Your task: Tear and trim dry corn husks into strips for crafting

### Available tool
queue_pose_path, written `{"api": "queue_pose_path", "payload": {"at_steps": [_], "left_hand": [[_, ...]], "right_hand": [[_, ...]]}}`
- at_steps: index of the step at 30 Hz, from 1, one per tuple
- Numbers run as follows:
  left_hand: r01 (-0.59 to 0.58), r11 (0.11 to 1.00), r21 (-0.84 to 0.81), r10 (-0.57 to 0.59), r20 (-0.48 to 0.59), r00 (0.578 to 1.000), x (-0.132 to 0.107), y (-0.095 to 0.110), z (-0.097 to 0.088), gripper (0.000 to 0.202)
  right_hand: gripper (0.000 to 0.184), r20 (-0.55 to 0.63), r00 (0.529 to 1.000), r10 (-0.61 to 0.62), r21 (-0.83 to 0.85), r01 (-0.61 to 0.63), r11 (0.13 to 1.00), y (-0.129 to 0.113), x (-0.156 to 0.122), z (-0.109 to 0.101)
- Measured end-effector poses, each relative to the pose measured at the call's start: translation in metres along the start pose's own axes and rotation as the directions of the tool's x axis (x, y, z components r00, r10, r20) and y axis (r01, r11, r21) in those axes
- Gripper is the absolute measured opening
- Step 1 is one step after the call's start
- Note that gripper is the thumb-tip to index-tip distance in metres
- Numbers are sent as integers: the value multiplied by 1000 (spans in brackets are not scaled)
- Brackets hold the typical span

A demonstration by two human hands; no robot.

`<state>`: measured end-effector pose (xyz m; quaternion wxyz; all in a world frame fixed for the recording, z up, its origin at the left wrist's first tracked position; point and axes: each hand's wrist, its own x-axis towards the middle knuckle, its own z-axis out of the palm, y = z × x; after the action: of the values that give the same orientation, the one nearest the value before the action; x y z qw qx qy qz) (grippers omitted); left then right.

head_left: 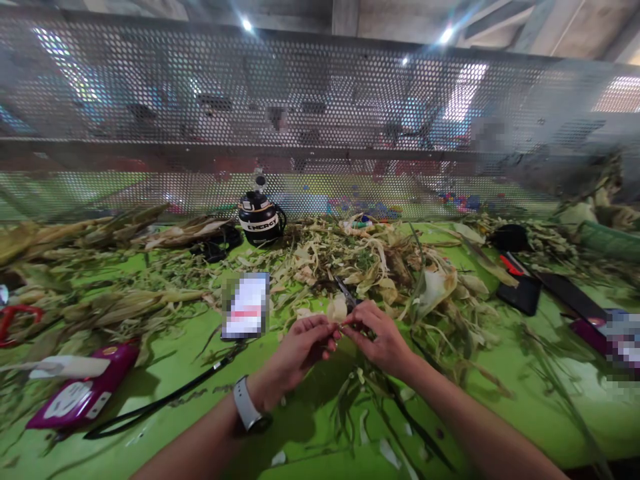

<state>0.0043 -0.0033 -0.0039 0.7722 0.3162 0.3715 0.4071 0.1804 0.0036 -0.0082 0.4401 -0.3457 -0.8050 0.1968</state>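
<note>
My left hand (305, 343) pinches a pale corn husk piece (337, 310) above the green table (210, 373), fingers closed on it. A white watch (246, 403) sits on that wrist. My right hand (377, 333) meets it from the right, fingers wrapped round dark scissors (346, 291) whose blades point up and left against the husk. Both hands hover just in front of a big heap of dry husks and leaves (370, 260).
A phone (247, 305) lies left of the hands, with a black cable (165, 400) running toward a pink device (80, 393). A black jug (260, 219) stands at the back by the perforated metal screen (320, 120). Corn stalks (100, 233) lie left; dark cases (525, 290) right.
</note>
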Motion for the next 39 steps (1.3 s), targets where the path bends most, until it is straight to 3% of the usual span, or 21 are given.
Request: {"api": "queue_pose_path", "payload": {"at_steps": [7,17,31,34,39], "left_hand": [[63,996,-62,-59,60,996,3,-3,-4,11],[-4,997,73,5,-20,1000,0,-2,2,15],[-142,941,306,128,67,990,-6,-4,9,20],[-111,954,278,98,59,993,-4,-5,10,26],[-50,984,171,44,40,998,-3,-1,9,22]], "right_hand": [[7,-79,995,-67,-28,65,997,6,-1,6],[7,-29,997,68,-47,-70,996,1,-5,7],[7,-42,969,242,-40,-243,969,-2,-5,12],[16,-53,966,251,-25,-253,967,-2,-5,11],[14,-67,978,197,15,-196,980,1,-4,6]]}}
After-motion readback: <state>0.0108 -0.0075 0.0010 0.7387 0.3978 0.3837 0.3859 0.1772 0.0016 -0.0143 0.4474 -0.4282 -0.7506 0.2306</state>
